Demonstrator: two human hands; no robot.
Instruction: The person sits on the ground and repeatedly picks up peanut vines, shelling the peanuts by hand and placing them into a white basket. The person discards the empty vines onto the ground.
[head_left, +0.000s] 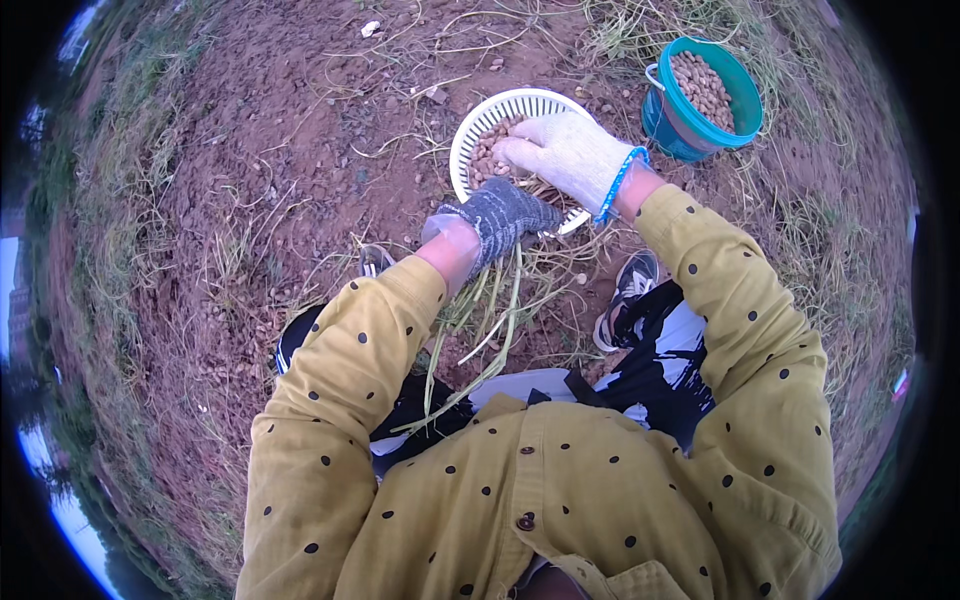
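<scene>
A white slotted plastic basket sits on the soil before me, with unshelled peanuts inside. My left hand, in a dark grey knit glove, grips a bundle of peanut plant stems at the basket's near rim. The stems trail down towards my lap, and their root end shows between the two gloves. Over the basket is my right hand, in a white knit glove with a blue cuff edge. Its fingertips reach down among the peanuts, and whether they pinch any is hidden.
A teal bucket partly filled with peanuts stands at the upper right, its white handle folded to the side. Dry vines lie over the reddish soil. My shoes flank the near side of the basket.
</scene>
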